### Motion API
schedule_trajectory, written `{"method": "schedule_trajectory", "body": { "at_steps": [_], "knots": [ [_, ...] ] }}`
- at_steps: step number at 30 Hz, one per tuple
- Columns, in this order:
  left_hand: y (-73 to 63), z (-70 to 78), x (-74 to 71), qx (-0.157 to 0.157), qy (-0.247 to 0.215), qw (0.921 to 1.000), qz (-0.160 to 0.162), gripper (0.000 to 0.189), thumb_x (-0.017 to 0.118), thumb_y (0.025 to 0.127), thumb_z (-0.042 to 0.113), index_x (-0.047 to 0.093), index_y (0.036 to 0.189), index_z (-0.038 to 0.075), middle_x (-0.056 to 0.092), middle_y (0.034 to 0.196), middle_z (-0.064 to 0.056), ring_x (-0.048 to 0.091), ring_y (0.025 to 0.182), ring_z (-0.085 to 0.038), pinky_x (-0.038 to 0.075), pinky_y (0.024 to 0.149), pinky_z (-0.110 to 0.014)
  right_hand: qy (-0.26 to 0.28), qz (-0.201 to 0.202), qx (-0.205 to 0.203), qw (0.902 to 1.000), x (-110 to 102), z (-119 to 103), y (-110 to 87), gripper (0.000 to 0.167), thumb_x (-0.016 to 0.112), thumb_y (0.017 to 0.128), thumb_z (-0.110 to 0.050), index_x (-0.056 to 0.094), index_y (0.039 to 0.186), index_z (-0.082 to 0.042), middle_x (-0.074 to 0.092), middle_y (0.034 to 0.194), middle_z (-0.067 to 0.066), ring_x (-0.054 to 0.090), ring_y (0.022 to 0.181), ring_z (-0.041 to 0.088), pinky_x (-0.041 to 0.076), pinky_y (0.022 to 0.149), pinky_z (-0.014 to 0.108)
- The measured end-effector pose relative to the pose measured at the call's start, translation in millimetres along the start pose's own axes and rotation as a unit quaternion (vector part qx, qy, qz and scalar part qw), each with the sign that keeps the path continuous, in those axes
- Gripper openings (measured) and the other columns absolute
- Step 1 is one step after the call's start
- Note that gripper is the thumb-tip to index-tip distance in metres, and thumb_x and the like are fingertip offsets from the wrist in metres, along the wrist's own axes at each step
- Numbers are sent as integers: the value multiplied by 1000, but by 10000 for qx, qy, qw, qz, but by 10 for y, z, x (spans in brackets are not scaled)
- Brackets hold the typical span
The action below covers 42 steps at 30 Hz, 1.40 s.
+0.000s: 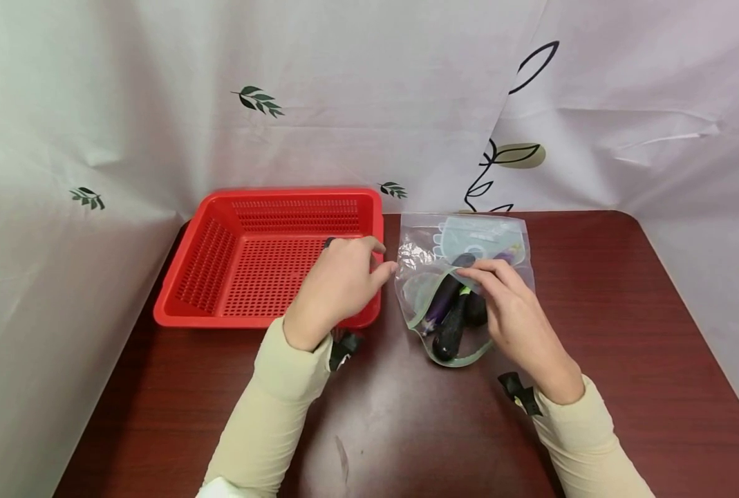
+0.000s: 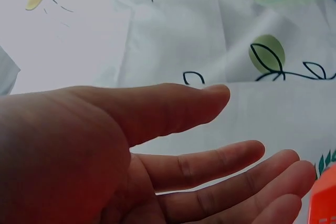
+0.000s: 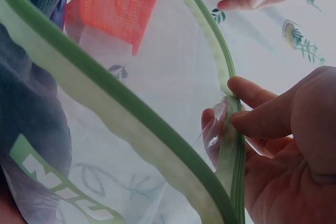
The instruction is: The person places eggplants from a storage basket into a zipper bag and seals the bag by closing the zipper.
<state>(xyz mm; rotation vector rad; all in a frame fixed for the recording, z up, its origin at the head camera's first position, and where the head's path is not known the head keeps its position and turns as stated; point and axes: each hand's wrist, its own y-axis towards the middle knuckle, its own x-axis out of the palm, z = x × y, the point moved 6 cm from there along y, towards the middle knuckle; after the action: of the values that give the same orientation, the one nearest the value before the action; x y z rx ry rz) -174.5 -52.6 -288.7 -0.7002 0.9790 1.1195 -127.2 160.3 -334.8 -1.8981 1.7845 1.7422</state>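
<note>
From my remote station, I see the right hand [image 1: 525, 328] pinching the bag [image 1: 417, 252] at its rim [image 3: 123, 98], presumably spreading it for access; the left hand [image 1: 341, 283], empty, fingers extended, overhangs the basket [image 1: 294, 196].

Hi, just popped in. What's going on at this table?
A person is holding open a clear zip bag: their right hand pinches its green-edged mouth. Inside are dark, elongated things that look like eggplants. Their left hand holds nothing, fingers spread over the right end of a red plastic basket. Basket and bag sit side by side on the reddish-brown table, with the bag on the right.
</note>
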Motion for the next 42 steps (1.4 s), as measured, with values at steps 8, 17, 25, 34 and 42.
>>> {"method": "schedule_trajectory", "body": {
  "at_steps": [8, 17, 25, 34, 42],
  "knots": [
    [143, -200, -75, -310, -22, 9994, -162, 36, 68, 96, 27, 68, 121, 1, 65, 74, -4, 59, 63, -18, 49, 64, -33, -7, -10, 2, 10000, 1, 6, 6, 46, 55, 84, 25, 67, 121, 0, 60, 115, 14, 57, 107, 26, 44, 91, 32],
    [308, -419, -230, -631, 378, 9971, -168, 30, 65, 96, 25, 70, 116, 3, 65, 77, -10, 58, 69, -24, 50, 77, -40, -25, 10, 18, 10000, -14, 26, 19, 44, 56, 84, 24, 67, 120, 1, 61, 115, 15, 58, 107, 27, 42, 93, 29],
    [480, -641, -213, -949, 429, 9940, -332, 31, 71, 93, 26, 56, 75, 7, 40, 59, -3, 43, 55, -19, 42, 61, -35, -43, -15, 20, 10000, -13, 33, 20, 44, 55, 84, 24, 67, 120, 2, 60, 115, 15, 57, 107, 27, 43, 93, 30],
    [704, -903, -92, -1292, 581, 9872, -728, 26, 69, 94, 23, 62, 77, 5, 50, 61, -5, 53, 57, -21, 48, 63, -36, -65, -58, 45, 10000, -2, 38, 6, 44, 56, 84, 24, 67, 120, 2, 60, 116, 15, 57, 108, 27, 44, 92, 32],
    [841, -1069, 23, -1445, 664, 9821, -1013, 22, 70, 94, 23, 68, 85, 4, 61, 74, -12, 58, 69, -25, 48, 68, -38, -67, -56, 73, 9999, 5, 47, -8, 44, 56, 84, 24, 67, 121, 1, 60, 117, 15, 57, 110, 28, 42, 96, 28]
  ]
}}
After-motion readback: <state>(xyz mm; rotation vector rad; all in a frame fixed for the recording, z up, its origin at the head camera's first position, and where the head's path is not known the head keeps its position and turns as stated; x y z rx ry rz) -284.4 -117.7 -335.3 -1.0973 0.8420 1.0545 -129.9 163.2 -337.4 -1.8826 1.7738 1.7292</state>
